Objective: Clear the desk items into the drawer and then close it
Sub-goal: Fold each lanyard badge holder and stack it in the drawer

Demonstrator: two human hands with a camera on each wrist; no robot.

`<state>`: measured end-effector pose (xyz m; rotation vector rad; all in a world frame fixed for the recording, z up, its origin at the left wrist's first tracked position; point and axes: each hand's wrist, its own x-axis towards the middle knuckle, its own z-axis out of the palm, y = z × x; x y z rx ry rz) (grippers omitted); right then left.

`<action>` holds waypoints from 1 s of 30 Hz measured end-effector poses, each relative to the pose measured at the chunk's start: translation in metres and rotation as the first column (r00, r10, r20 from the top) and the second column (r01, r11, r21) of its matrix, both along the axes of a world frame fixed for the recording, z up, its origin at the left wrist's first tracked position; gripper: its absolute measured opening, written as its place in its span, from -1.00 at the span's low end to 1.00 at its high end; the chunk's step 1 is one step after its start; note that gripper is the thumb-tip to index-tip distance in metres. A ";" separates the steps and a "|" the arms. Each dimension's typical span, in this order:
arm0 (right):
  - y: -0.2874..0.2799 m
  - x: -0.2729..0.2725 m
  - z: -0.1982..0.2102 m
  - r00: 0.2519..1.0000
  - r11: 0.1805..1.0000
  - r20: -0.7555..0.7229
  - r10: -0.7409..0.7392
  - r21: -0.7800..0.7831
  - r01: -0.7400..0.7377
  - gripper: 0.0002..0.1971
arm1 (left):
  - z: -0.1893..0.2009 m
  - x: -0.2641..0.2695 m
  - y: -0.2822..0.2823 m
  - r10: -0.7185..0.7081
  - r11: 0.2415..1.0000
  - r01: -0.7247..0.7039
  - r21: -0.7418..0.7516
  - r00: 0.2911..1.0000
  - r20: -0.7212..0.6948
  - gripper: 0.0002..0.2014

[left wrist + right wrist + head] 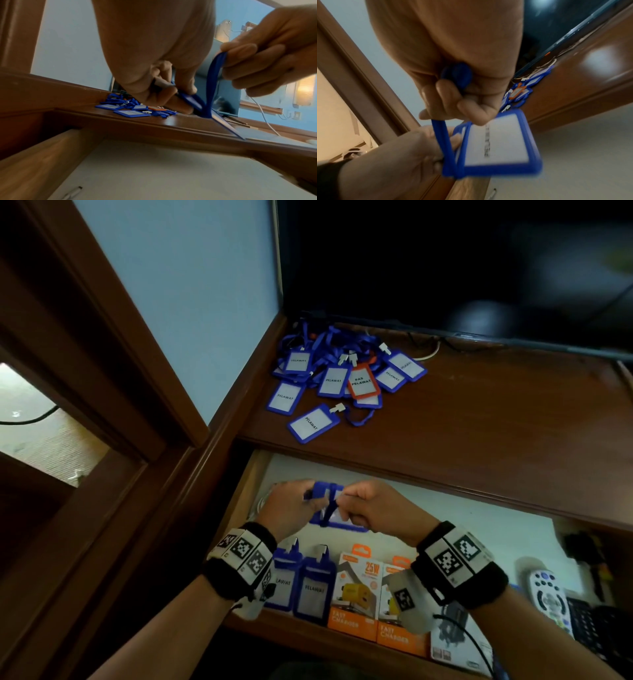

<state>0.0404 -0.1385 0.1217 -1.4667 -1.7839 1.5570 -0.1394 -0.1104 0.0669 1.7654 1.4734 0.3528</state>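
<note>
Both hands hover over the open drawer [445, 518] with one blue badge holder [337, 518] [498, 143] between them. My left hand [291, 505] [164, 86] pinches the holder's top edge. My right hand [363, 505] [453, 94] grips its blue lanyard strap [211, 83] [440, 136], pulled into a loop. A pile of blue badge holders [329, 378] with tangled lanyards, plus one orange holder [359, 380], lies on the desk top [479, 412] at the back left.
Two blue badge holders [301, 583] lie in the drawer's front left, beside orange charger boxes [356, 594]. A remote [548, 594] and dark items sit at the right. A dark screen [445, 261] stands behind the desk. A pen [72, 192] lies on the drawer floor.
</note>
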 end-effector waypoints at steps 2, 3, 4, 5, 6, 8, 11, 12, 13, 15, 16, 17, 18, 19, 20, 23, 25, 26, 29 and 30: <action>0.004 0.005 -0.002 0.999 1.000 0.044 0.000 0.014 0.000 -0.64 | -0.002 -0.001 -0.006 -0.078 0.995 0.080 -0.063 0.996 0.040 -0.94; 0.007 0.007 -0.004 0.998 1.000 0.060 0.001 0.018 -0.002 -0.63 | 0.000 -0.002 -0.009 -0.109 0.989 0.114 -0.093 0.992 0.060 -0.97; 0.009 0.008 -0.006 0.997 1.000 0.074 0.003 0.025 -0.005 -0.63 | 0.001 -0.002 -0.010 -0.131 0.983 0.140 -0.121 0.988 0.077 -0.97; 0.010 0.009 -0.007 0.996 0.999 0.086 0.001 0.032 -0.004 -0.63 | 0.002 -0.003 -0.011 -0.152 0.976 0.165 -0.144 0.984 0.097 -0.97; 0.012 0.010 -0.009 0.996 0.999 0.093 -0.006 0.039 0.002 -0.63 | 0.004 -0.004 -0.012 -0.171 0.967 0.189 -0.168 0.978 0.118 -0.98; 0.011 0.012 -0.015 0.995 0.999 0.094 -0.026 0.040 0.022 -0.63 | 0.007 -0.006 -0.014 -0.197 0.949 0.231 -0.216 0.966 0.167 -0.96; 0.007 0.011 -0.024 0.997 0.998 0.048 -0.057 -0.004 0.058 -0.65 | 0.011 -0.010 -0.015 -0.198 0.939 0.256 -0.230 0.948 0.249 -0.88; 0.005 0.011 -0.027 0.997 0.997 -0.002 -0.072 -0.024 0.072 -0.66 | 0.013 -0.011 -0.016 -0.166 0.941 0.244 -0.235 0.937 0.309 -0.85; 0.005 0.011 -0.029 0.994 0.995 -0.062 -0.095 -0.046 0.092 -0.67 | 0.015 -0.011 -0.017 -0.112 0.944 0.218 -0.246 0.917 0.383 -0.82; 0.004 0.010 -0.030 0.973 0.987 -0.180 -0.146 -0.096 0.130 -0.71 | 0.017 -0.011 -0.017 0.012 0.956 0.135 -0.260 0.869 0.495 -0.78; 0.004 0.009 -0.031 0.956 0.982 -0.237 -0.171 -0.115 0.148 -0.73 | 0.018 -0.009 -0.017 0.073 0.961 0.083 -0.264 0.846 0.529 -0.76; 0.003 0.008 -0.031 0.933 0.975 -0.294 -0.208 -0.139 0.174 -0.76 | 0.019 -0.007 -0.017 0.131 0.963 0.029 -0.267 0.816 0.563 -0.75; 0.002 0.005 -0.030 0.898 0.959 -0.348 -0.271 -0.182 0.219 -0.81 | 0.019 -0.004 -0.017 0.182 0.964 -0.026 -0.264 0.790 0.586 -0.76; 0.001 0.003 -0.030 0.852 0.935 -0.399 -0.340 -0.240 0.261 -0.82 | 0.020 -0.003 -0.016 0.227 0.962 -0.078 -0.262 0.764 0.604 -0.78; 0.000 0.000 -0.031 0.818 0.919 -0.433 -0.380 -0.278 0.280 -0.81 | 0.021 -0.001 -0.015 0.259 0.959 -0.121 -0.258 0.746 0.614 -0.78; 0.001 -0.012 -0.037 0.804 0.918 -0.459 -0.379 -0.295 0.265 -0.75 | 0.024 0.002 -0.014 0.316 0.948 -0.201 -0.248 0.694 0.646 -0.76; 0.004 -0.020 -0.040 0.810 0.916 -0.451 -0.374 -0.318 0.245 -0.72 | 0.025 0.001 -0.013 0.347 0.938 -0.230 -0.261 0.652 0.674 -0.76; 0.006 -0.024 -0.043 0.819 0.916 -0.442 -0.367 -0.325 0.235 -0.71 | 0.024 -0.001 -0.013 0.360 0.933 -0.238 -0.270 0.640 0.679 -0.75; 0.010 -0.034 -0.047 0.843 0.923 -0.427 -0.327 -0.337 0.188 -0.75 | 0.016 -0.013 -0.011 0.397 0.918 -0.267 -0.294 0.636 0.661 -0.75; 0.011 -0.036 -0.048 0.854 0.926 -0.423 -0.304 -0.343 0.159 -0.76 | 0.014 -0.018 -0.011 0.410 0.912 -0.283 -0.297 0.649 0.641 -0.75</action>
